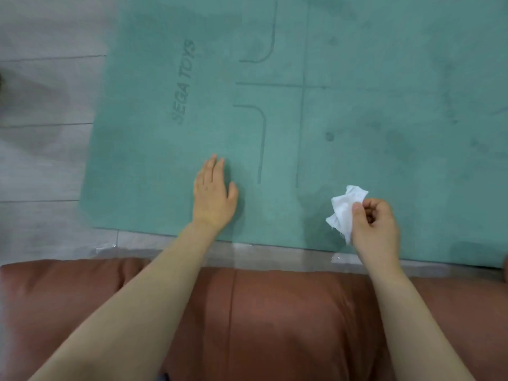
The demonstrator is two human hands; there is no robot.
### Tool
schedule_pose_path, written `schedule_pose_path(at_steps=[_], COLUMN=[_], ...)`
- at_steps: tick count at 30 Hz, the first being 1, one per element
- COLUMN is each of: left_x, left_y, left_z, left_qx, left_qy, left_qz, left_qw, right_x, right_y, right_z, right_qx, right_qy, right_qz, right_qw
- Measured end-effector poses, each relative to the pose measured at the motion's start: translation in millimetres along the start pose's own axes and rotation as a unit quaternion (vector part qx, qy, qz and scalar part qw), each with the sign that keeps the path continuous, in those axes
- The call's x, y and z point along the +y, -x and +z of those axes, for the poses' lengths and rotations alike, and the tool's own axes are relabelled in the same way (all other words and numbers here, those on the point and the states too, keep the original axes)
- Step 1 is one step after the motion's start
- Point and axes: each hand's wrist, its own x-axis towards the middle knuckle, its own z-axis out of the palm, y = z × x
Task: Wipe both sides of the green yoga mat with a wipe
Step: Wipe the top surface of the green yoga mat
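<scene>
The green yoga mat (357,78) lies flat on the floor, printed side up, with alignment lines and the words "SEGA TOYS" near its left end. Darker damp-looking patches show on its right part. My left hand (213,196) rests flat on the mat near its near edge, fingers straight. To the right, my right hand (375,224) hovers over the near edge of the mat and pinches a crumpled white wipe (345,213) between thumb and fingers.
Grey wood-look floor (46,149) lies to the left of the mat. A brown leather cushion (275,312) fills the bottom of the view under my forearms. A strip of clear plastic (247,254) lies between cushion and mat.
</scene>
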Motion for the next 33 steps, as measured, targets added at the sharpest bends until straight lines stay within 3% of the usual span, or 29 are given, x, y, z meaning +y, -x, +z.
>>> schedule_pose_path(at_steps=[3, 6, 11, 19, 33], left_x=[65.0, 90.5, 73.4, 65.8, 65.9], left_y=[20.8, 27.6, 24.0, 23.8, 18.9], left_z=[42.6, 67.1, 75.8, 78.3, 78.2], left_qx=[-0.057, -0.059, -0.032, -0.003, 0.001], left_qy=[-0.004, -0.048, -0.099, -0.110, -0.160], left_qz=[0.032, 0.042, 0.092, 0.108, 0.107], left_qw=[0.998, 0.996, 0.990, 0.988, 0.981], right_x=[12.1, 26.5, 52.7, 47.7, 5.7], right_y=[-16.9, -32.2, -51.7, -85.4, -173.9], right_z=[-36.6, -64.1, -85.6, -71.4, -32.3], right_qx=[0.024, 0.053, 0.065, -0.015, 0.071], right_qy=[0.018, 0.028, 0.020, -0.027, -0.017], right_qz=[0.005, 0.003, 0.018, 0.021, -0.082], right_qw=[1.000, 0.998, 0.997, 0.999, 0.994])
